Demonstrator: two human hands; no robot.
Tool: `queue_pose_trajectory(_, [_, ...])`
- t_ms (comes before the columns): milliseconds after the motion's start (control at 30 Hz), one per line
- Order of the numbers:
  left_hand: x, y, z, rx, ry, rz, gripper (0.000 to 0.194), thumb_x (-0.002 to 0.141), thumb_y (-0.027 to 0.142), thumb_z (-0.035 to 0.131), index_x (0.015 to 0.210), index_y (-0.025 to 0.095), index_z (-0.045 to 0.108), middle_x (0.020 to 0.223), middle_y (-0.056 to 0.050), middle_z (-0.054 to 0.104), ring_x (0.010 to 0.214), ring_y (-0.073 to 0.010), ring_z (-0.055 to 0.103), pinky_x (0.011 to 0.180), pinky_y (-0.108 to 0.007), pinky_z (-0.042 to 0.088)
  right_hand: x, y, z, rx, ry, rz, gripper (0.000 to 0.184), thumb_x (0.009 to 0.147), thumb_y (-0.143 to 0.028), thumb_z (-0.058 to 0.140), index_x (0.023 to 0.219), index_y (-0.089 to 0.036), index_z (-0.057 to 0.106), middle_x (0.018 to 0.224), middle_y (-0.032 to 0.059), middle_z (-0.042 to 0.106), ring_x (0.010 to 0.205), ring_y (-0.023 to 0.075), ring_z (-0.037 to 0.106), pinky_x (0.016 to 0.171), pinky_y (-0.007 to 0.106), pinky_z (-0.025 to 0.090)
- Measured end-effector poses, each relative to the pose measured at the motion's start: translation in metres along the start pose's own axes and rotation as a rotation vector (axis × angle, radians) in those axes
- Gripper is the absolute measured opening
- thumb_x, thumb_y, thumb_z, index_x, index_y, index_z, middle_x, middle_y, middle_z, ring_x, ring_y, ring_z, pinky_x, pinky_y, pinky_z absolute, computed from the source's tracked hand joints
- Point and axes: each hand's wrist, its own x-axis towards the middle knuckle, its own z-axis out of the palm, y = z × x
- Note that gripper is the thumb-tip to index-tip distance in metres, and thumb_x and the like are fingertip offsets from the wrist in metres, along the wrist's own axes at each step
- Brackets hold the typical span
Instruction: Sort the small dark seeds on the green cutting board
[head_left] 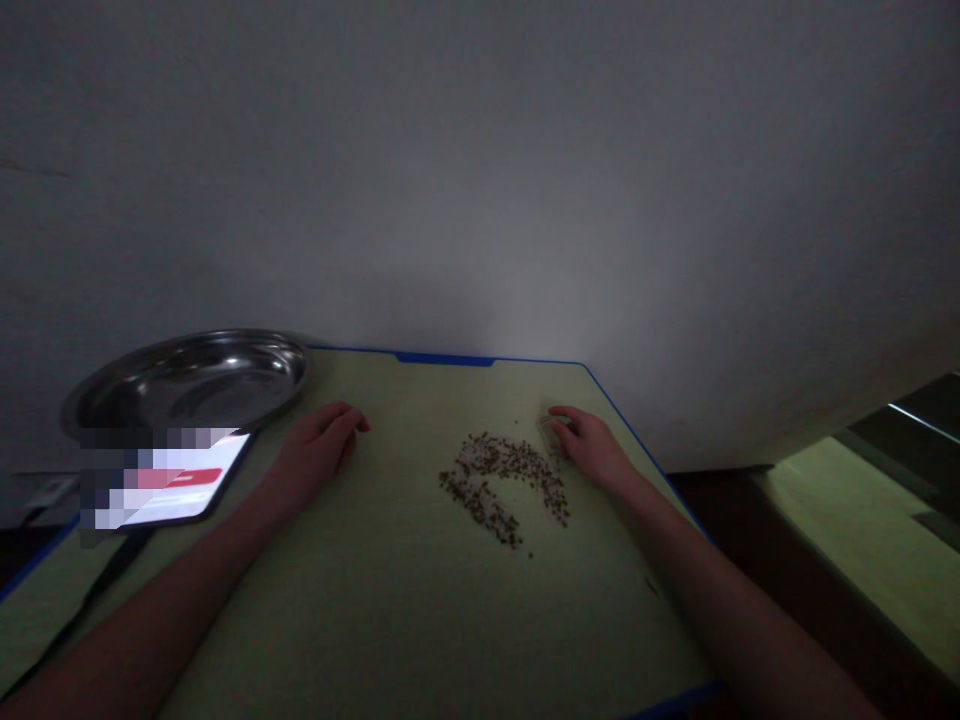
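Observation:
A loose mix of small dark grains and white grains (pixel 495 462) lies in a curved, arch-shaped heap on the pale table (pixel 390 600). To its left, my left hand (pixel 319 445) rests on the tabletop, fingers curled together, with nothing visible in them. At the right end of the heap, my right hand (pixel 592 445) is closed on a small clear container (pixel 551 432). Its outline is faint, and part of it is hidden by the fingers. A few stray grains lie apart from the heap.
A wide steel basin (pixel 187 385) stands at the back left. In front of it lies a tablet (pixel 184 485) with a lit screen, partly blurred out. A dark strap (pixel 94 590) runs toward the front edge. The wall (pixel 480 180) rises behind the table's blue rim.

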Motion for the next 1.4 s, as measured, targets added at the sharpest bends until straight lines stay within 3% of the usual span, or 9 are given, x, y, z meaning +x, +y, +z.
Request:
queue_pose_trajectory(800, [0.000,-0.003,0.001,-0.011,0.008,0.006,0.030,0.074,0.047,0.043,0.071,0.021,0.057,0.047,0.004,0.041,0.044,-0.0138,0.038,0.045,-0.025,0.028,-0.002,0.011,-0.001,-0.062,0.049,-0.011,0.042,0.089,-0.034,0.044,0.116,-0.011,0.066,0.080,0.0090,0.073,0.074,0.0219,0.066,0.072,0.033,0.049])
queue_pose_trajectory(1233, [0.002,-0.004,0.002,-0.046,0.000,0.013,0.028,0.074,0.046,0.044,0.071,0.021,0.056,0.045,0.005,0.038,0.041,-0.0124,0.035,0.044,-0.025,0.026,-0.023,0.026,-0.015,-0.089,0.091,0.035,0.036,0.089,-0.031,0.046,0.113,-0.015,0.067,0.114,0.0146,0.069,0.105,0.0262,0.063,0.092,0.039,0.044])
queue_pose_trajectory(1333, [0.003,-0.007,0.002,-0.038,-0.005,0.039,0.030,0.074,0.048,0.043,0.071,0.021,0.056,0.045,0.006,0.039,0.042,-0.0123,0.036,0.044,-0.025,0.027,-0.032,0.030,-0.019,-0.079,0.104,0.053,0.035,0.087,-0.032,0.046,0.110,-0.015,0.066,0.105,0.0138,0.071,0.097,0.0256,0.065,0.085,0.038,0.047])
queue_pose_trajectory(1400, [0.004,-0.008,0.001,-0.026,-0.014,0.049,0.032,0.074,0.049,0.042,0.072,0.020,0.056,0.046,0.006,0.039,0.043,-0.0122,0.037,0.044,-0.024,0.027,-0.037,0.031,-0.024,-0.064,0.106,0.070,0.036,0.087,-0.035,0.045,0.109,-0.014,0.064,0.085,0.0109,0.073,0.077,0.0235,0.067,0.071,0.035,0.050])
